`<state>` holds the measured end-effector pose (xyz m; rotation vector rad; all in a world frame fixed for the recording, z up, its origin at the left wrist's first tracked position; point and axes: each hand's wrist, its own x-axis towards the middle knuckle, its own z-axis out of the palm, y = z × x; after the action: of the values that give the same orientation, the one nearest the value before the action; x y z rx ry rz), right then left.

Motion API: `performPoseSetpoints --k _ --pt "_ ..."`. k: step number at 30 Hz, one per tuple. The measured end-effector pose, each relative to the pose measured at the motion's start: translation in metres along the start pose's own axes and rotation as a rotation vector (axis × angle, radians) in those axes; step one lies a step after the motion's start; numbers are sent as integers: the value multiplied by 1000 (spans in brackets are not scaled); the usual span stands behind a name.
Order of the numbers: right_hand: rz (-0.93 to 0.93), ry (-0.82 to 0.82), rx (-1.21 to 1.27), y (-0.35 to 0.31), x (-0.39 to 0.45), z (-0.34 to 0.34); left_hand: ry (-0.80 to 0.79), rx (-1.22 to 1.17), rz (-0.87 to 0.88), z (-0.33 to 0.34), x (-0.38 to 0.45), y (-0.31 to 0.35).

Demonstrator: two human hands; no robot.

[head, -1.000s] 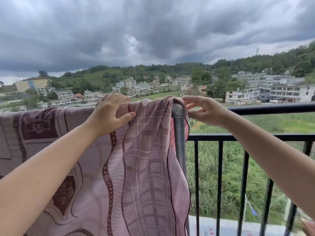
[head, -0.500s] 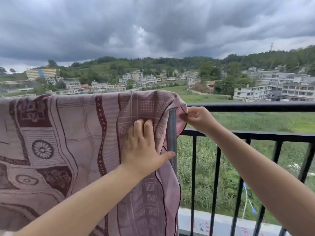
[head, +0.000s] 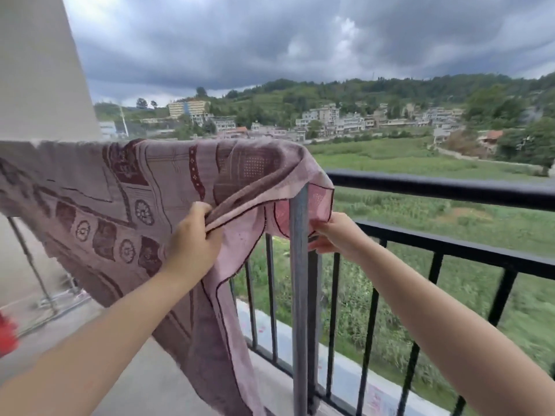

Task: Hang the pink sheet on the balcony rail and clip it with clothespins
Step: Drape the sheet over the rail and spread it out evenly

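pink sheet (head: 126, 187) draped over rail | left hand (head: 192, 238), right hand (head: 336, 235) grip its edge

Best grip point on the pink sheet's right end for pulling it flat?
Pinch the pink sheet along its dark-trimmed hem, from below on the near side. That corner hangs loose past the grey post; the left hand and right hand already grip there.

Left hand (head: 192, 235): raised at the end of a bare forearm that enters from the lower left and runs diagonally up; fingers curled tight, thumb uppermost, back of the hand toward the camera, closed on a gathered fold of cloth. Right hand (head: 338, 234): raised at about the same height, bare forearm entering from the lower right; fingertips pinched together, pointing left, nipping a cloth edge.
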<state>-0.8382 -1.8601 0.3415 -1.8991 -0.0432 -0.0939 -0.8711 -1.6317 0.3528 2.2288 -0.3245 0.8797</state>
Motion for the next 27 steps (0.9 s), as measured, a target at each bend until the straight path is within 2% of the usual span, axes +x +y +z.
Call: performPoseSetpoints --k 4,6,9,12,13,14,17,18,23,27 --pt "38 59 545 -12 9 -21 160 -128 -75 -25 27 7" --pt "36 54 840 -23 17 -29 176 -151 -102 -37 39 12" --pt "69 156 864 -32 20 -32 169 -209 -118 -49 47 21" --pt "44 181 868 -38 9 -33 225 -310 -142 -59 55 37" --pt "-22 183 788 -40 5 -35 242 -324 -144 -63 59 44" --pt "-116 195 594 -41 0 -38 256 -330 -134 -68 64 53" --pt "-424 290 -501 -51 -12 -47 283 -366 -85 -87 82 76" --pt "-484 313 -755 -53 -11 -50 290 -379 -74 -93 89 82" --pt "-549 574 -1209 -79 -5 -69 292 -379 -63 -104 109 107" --pt "-500 674 -1279 -92 6 -92 288 -373 -65 -100 119 121"
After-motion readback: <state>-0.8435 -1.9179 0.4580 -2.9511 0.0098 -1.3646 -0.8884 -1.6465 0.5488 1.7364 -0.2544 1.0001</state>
